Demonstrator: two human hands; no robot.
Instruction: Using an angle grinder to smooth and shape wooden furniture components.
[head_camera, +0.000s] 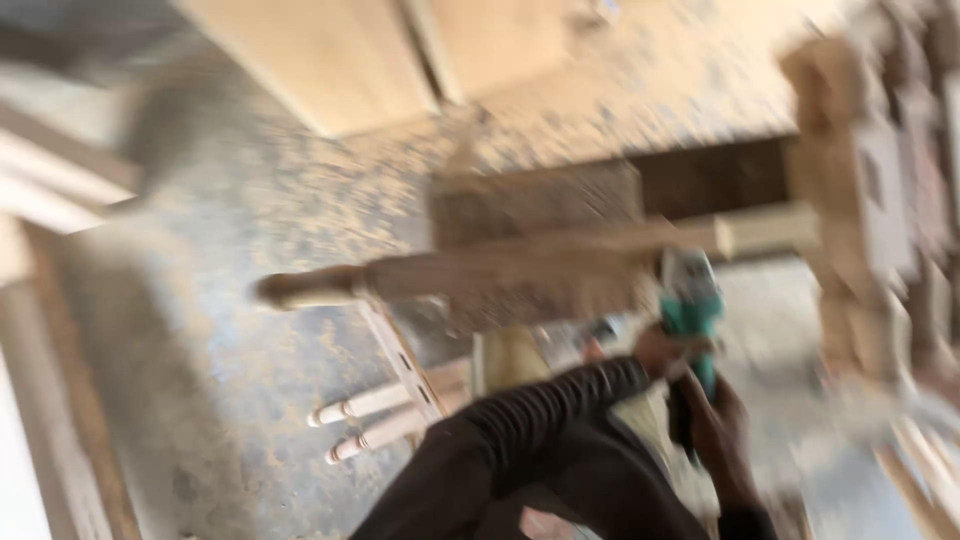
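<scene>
Teal power tool (690, 300) sits gripped just above the right hand (715, 420).

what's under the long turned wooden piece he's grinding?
Under the turned wooden piece: sawdust-strewn floor and two pale turned spindles. The dark sleeve covers the rest; the frame is blurred.

hands (700, 400) on grinder (690, 305) blurred
</scene>
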